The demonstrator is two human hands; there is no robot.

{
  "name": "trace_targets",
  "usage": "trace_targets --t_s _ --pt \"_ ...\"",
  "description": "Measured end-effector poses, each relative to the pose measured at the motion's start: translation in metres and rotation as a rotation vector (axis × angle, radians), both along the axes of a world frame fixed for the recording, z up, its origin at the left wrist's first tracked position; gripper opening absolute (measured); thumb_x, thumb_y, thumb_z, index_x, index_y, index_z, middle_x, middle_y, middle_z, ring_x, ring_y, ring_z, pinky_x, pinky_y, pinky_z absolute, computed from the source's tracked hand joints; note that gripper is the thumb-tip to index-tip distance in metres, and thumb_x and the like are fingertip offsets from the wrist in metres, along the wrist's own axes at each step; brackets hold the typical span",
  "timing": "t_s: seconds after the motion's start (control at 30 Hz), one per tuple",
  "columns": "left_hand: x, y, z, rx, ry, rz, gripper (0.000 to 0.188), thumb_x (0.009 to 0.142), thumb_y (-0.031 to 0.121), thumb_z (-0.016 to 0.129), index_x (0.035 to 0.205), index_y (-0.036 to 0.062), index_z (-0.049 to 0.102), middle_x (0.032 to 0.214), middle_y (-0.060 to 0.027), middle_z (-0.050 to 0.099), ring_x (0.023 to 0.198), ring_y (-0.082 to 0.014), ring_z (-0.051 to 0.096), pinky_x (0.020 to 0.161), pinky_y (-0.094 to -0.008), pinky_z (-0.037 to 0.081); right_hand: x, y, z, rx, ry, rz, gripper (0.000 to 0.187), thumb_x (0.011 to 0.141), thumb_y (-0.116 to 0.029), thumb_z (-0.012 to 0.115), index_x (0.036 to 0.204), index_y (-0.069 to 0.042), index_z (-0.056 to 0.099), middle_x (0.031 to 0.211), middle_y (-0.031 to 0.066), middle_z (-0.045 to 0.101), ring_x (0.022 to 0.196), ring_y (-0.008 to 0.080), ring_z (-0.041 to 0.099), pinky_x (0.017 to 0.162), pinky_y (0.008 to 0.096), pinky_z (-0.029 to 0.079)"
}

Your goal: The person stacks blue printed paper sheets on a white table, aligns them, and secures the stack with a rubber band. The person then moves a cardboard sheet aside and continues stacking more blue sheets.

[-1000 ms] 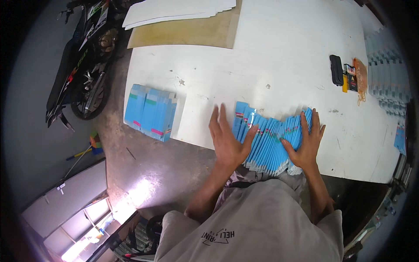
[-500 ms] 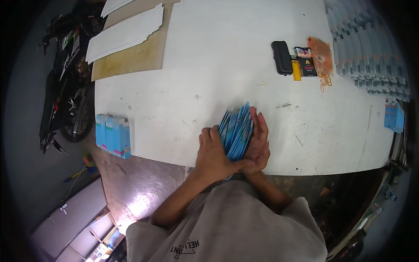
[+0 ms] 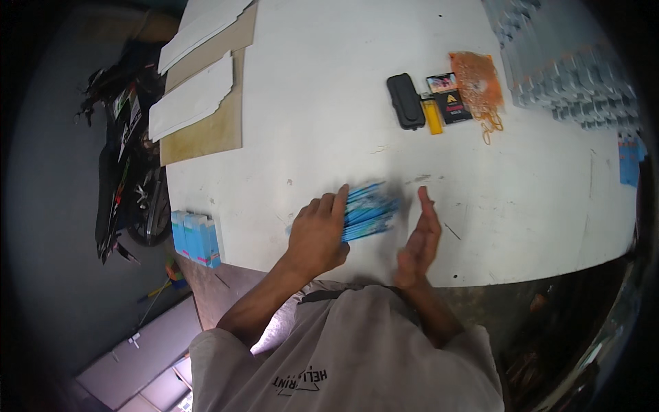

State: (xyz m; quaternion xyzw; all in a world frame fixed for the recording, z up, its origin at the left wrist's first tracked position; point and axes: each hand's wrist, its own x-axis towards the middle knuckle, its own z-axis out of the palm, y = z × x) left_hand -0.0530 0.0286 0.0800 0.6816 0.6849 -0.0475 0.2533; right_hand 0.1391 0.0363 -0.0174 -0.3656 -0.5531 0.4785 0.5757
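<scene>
My left hand (image 3: pixel 317 230) grips a stack of flat blue cartons (image 3: pixel 371 211) from its left side, over the near part of the white table. The stack lies roughly sideways, its edges fanned and a little smeared by motion. To its right, my right hand (image 3: pixel 420 240) stands apart from the cartons, fingers stretched upward and palm turned toward the stack. Nothing shows in that hand. Part of the stack is hidden behind my left hand.
Blue boxes (image 3: pixel 195 238) stand at the table's left edge. A black case (image 3: pixel 406 101), a yellow lighter (image 3: pixel 432 115), a cigarette pack (image 3: pixel 453 103) and a bag of orange rubber bands (image 3: pixel 477 82) lie beyond. Grey-blue stacks (image 3: pixel 576 82) fill the far right; white sheets (image 3: pixel 192 99) lie far left.
My right hand has let go of the cartons and moved right. The stack has turned from upright to sideways in my left hand. The whole view has shifted.
</scene>
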Motion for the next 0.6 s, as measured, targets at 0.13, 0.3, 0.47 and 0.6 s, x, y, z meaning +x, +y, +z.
trace_targets --t_s 0.13,0.3,0.47,0.6 --pt "0.021 0.000 -0.015 0.064 -0.025 -0.084 0.103 0.059 0.024 0.086 0.149 -0.0041 0.044 0.120 -0.0196 0.057 0.110 -0.0358 0.058 0.091 -0.0453 0.049 0.004 0.032 0.066 0.216 0.291 0.342 0.084 0.099 -0.049 0.062 0.158 0.004 0.035 0.166 0.0321 0.030 0.158 0.0449 0.025 0.130 0.0561 0.005" --pt "0.025 -0.014 -0.034 0.313 -0.074 -0.099 0.103 0.058 0.025 0.086 0.148 -0.0033 0.045 0.126 -0.0201 0.054 0.114 -0.0368 0.054 0.097 -0.0484 0.044 -0.024 0.020 0.033 -0.130 -0.063 0.468 0.086 0.102 -0.052 0.055 0.160 0.007 0.031 0.168 0.0291 0.030 0.159 0.0421 0.023 0.131 0.0521 0.010" --pt "0.012 -0.015 -0.028 0.027 -0.119 -0.145 0.106 0.063 0.037 0.088 0.152 -0.0004 0.043 0.133 -0.0220 0.055 0.119 -0.0376 0.054 0.101 -0.0506 0.042 0.017 0.029 0.072 -0.219 -0.058 0.269 0.093 0.106 -0.062 0.043 0.159 0.012 0.024 0.164 0.0313 0.035 0.155 0.0414 0.031 0.129 0.0508 0.016" --pt "-0.011 -0.022 -0.003 -0.109 -0.178 -0.237 0.113 0.065 0.045 0.090 0.155 -0.0015 0.039 0.139 -0.0249 0.051 0.127 -0.0397 0.050 0.106 -0.0511 0.039 0.036 0.021 0.067 -0.217 -0.045 0.219 0.090 0.104 -0.059 0.050 0.155 0.013 0.034 0.160 0.0324 0.040 0.155 0.0382 0.033 0.129 0.0516 0.018"
